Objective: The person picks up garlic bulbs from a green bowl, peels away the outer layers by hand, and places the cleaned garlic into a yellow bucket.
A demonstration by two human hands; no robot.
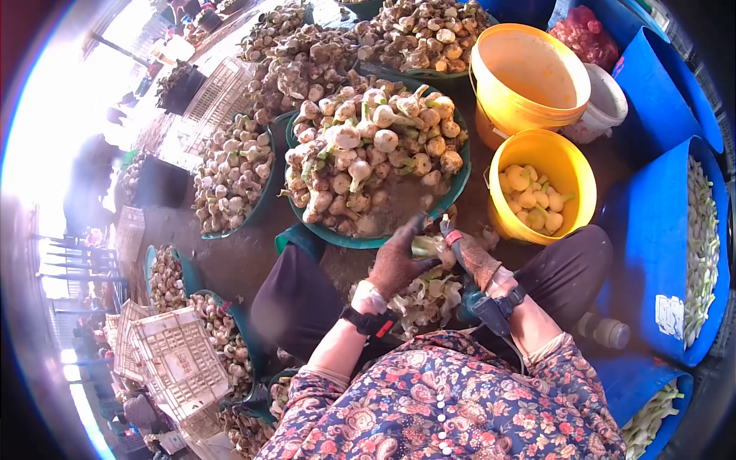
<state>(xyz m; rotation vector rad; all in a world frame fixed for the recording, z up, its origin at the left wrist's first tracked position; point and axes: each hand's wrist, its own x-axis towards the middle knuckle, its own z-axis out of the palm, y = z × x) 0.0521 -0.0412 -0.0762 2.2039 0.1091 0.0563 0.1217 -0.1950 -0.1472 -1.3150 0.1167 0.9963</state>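
Note:
My left hand (397, 262), in a brown glove, has its thumb and fingers around a garlic bulb with a pale green stem (427, 247). My right hand (477, 264), also gloved, grips a small tool with a dark body and a red band (452, 236); its working end is too small to make out. Both hands are close together above a heap of papery garlic skins (425, 299) between my knees. Just beyond them stands a green tub (458, 180) piled with soil-stained garlic bulbs (360, 146).
A yellow bucket (586, 172) holding peeled bulbs (533, 199) stands right of the tub, near my knee. Behind it are a larger yellow bucket (529, 69) and a white bucket (602, 107). Blue bins (644, 238) line the right. Crates (180, 360) and more garlic tubs are left.

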